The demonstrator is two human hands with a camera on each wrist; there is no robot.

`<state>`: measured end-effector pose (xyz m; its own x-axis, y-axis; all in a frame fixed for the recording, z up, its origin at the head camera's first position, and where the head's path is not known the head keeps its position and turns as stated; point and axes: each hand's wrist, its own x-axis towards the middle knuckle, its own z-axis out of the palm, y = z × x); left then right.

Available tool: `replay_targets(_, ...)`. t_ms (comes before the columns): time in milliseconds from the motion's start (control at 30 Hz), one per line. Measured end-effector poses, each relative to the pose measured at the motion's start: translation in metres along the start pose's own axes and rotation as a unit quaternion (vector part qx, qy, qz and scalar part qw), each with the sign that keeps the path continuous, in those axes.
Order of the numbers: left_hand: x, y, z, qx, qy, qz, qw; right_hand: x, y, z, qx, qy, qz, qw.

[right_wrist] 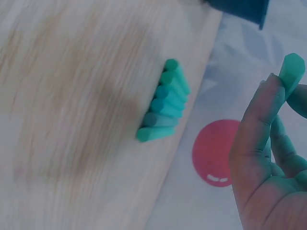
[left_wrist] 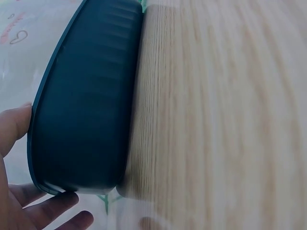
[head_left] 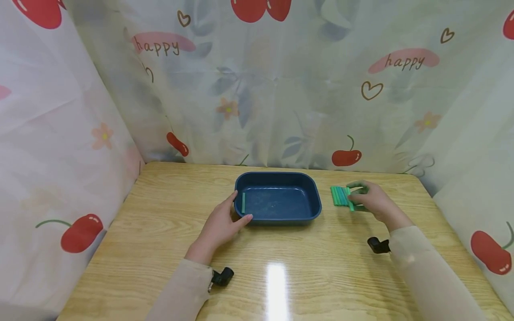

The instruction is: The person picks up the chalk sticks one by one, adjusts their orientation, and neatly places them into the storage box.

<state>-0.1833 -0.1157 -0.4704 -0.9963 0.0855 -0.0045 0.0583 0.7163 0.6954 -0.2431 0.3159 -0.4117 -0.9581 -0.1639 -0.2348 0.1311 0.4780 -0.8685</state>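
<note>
A dark blue rectangular box (head_left: 277, 222) sits on the table, with one green chalk-like stick (head_left: 243, 203) lying inside along its left end. My left hand (head_left: 218, 225) rests against the box's left end, thumb and fingers spread around the front corner and touching the rim. To the right of the box, my right hand (head_left: 371, 200) pinches another green chalk-like stick (right_wrist: 291, 72) between thumb and fingers. Beside that hand, a row of several green and teal sticks (right_wrist: 163, 106) lies side by side on the table.
The light wooden table (head_left: 168, 258) ends at a patterned curtain (head_left: 273, 89) behind the box, and similar cloth hangs on both sides. Small black devices are worn at the left wrist (head_left: 222, 277) and right wrist (head_left: 378, 244).
</note>
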Motion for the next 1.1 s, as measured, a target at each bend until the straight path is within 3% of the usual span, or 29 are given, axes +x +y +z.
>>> replay_targets(400,-0.002,0.001,-0.002,-0.004,-0.002,0.007,1.0,-0.007,-0.026,0.015,0.023,0.002,-0.01,0.9997)
replay_targets(833,-0.001,0.0,-0.001,-0.003,-0.003,0.007,1.0,-0.014,-0.056,0.028,0.098,-0.018,-0.032,0.9945)
replay_targets(1100,-0.001,0.0,0.0,-0.004,-0.002,0.006,1.0,-0.017,-0.077,0.039,0.134,-0.025,-0.022,0.9904)
